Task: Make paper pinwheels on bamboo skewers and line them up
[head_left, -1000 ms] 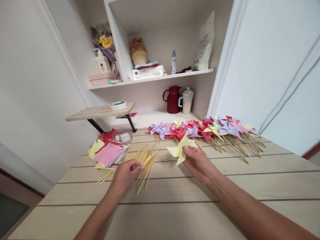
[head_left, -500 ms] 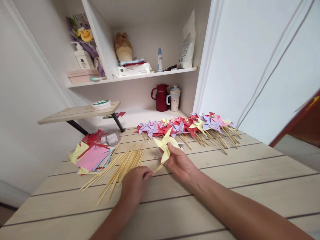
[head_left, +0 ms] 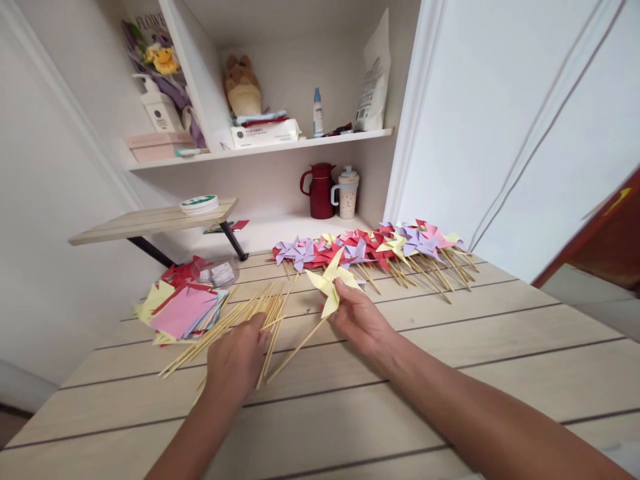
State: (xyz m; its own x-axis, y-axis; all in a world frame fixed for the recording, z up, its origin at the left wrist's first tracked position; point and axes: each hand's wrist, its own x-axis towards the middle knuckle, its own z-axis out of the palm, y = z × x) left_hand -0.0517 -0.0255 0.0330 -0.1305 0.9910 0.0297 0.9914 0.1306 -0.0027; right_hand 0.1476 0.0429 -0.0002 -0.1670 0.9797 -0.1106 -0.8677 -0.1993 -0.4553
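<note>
Head view. My right hand (head_left: pixel 361 319) pinches a yellow paper pinwheel (head_left: pixel 332 285) between thumb and fingers, closed on the folded paper, the head raised just above the table (head_left: pixel 450 347). One bamboo stick (head_left: pixel 296 350) runs from under that pinwheel down and to the left, its long axis slanting toward me; whether it is already fixed to the paper or only lies beneath it, I cannot tell.

My left hand (head_left: pixel 235 360) rests palm down on the near end of the loose pile of bamboo sticks (head_left: pixel 235 320), fingers curled onto them; I cannot tell whether any single stick is actually gripped. The pile fans away from me, up and to the right, its far tips near the pinwheel. The left hand is the nearer one to the sticks, the right the nearer one to the pinwheel; the slanted stick lies between the two hands with nothing in its way.

Surroundings: a stack of coloured paper squares (head_left: pixel 183 308) lies just left of the sticks, a small clear bag (head_left: pixel 220 272) behind it. A row of finished pinwheels (head_left: pixel 370 250) in purple, red and yellow lies well beyond my right hand, sticks pointing toward me. Further back stand a red jug (head_left: pixel 318 190) and a speckled mug (head_left: pixel 346 192) under the shelf (head_left: pixel 280 148), and a low wooden riser (head_left: pixel 150 221) at left.
</note>
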